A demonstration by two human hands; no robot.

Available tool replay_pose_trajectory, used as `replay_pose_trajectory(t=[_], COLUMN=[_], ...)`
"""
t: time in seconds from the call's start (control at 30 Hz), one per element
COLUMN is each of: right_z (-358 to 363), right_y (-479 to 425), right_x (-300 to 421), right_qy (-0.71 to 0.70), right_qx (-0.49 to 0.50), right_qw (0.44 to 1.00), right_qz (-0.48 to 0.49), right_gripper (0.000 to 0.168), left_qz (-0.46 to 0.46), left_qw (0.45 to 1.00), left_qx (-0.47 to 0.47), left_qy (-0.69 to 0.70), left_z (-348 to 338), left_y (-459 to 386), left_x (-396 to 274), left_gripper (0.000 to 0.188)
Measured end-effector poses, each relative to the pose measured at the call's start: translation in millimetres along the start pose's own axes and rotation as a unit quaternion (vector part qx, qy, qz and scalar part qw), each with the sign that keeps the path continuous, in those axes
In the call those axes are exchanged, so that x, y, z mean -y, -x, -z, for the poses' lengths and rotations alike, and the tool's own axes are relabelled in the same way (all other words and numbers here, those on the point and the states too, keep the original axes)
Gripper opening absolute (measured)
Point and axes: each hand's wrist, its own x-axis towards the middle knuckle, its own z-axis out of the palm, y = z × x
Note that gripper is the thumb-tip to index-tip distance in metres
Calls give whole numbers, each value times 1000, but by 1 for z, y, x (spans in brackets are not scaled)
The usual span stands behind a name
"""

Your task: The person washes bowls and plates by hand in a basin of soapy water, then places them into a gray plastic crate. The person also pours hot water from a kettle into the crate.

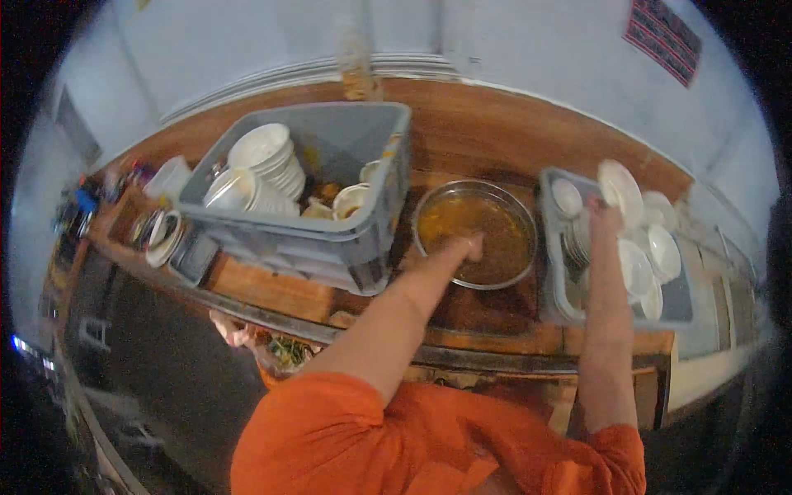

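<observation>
My left hand (472, 247) reaches into a round metal basin (495, 286) of cloudy brown liquid. Its fingers are blurred and partly under the surface, so I cannot tell whether they hold anything. My right hand (605, 213) grips a white dish (620, 189), tilted up above a grey plastic tub (680, 303) to the right of the basin. Several white bowls (634, 269) lie at angles in that tub, beside a stack partly hidden by my forearm. Left of the basin, a larger grey tub (297, 241) contains stacked white bowls (263, 154) and soiled cups.
All this stands on a wooden counter (272, 288) against a pale wall. A clear container (356, 74) is at the back. White dishes (164, 238) and a small dark tray (193, 257) sit far left. Below the front edge is a bag-like bundle with greens (288, 352).
</observation>
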Motion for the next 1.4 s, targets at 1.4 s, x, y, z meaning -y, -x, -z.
replay_pose_trajectory(t=[1.4], right_z=[-1], right_y=[267], right_x=[-97], right_qy=[178], right_qx=[5], right_qw=[899], right_qz=[-401], right_gripper=[43], left_qz=[242], left_qw=[570], left_qx=[-45], left_qy=[784], left_z=[49], left_y=[164], left_x=[-9], left_gripper=[44])
